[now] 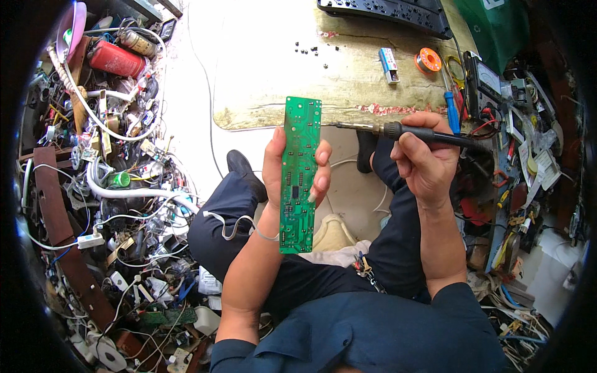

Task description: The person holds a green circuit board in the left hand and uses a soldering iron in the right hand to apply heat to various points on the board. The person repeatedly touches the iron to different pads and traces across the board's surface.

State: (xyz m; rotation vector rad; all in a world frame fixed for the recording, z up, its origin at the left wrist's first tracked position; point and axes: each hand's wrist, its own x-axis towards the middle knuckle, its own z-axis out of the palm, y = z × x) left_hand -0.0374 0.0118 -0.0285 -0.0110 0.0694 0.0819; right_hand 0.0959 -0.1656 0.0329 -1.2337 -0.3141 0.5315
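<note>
Upright in my left hand (273, 163) is a long narrow green circuit board (292, 214), with my thumb along its left edge and fingertips curled over its right edge. A flat white cable (231, 231) trails from the board's lower left side. My right hand (424, 158) grips a soldering iron (429, 135) by its black handle. The iron's metal tip points left and ends just right of the board's upper part; a small gap shows between them. Small dark components dot the board's visible face.
On the worn table (261, 93) lie several tiny black parts (305, 51), a small box (388, 65), an orange solder spool (428, 60), a blue-handled screwdriver (451, 112), a meter (484, 78) and a black panel (392, 13). Heaped cables and scrap parts (137, 236) crowd the left; more clutter fills the right.
</note>
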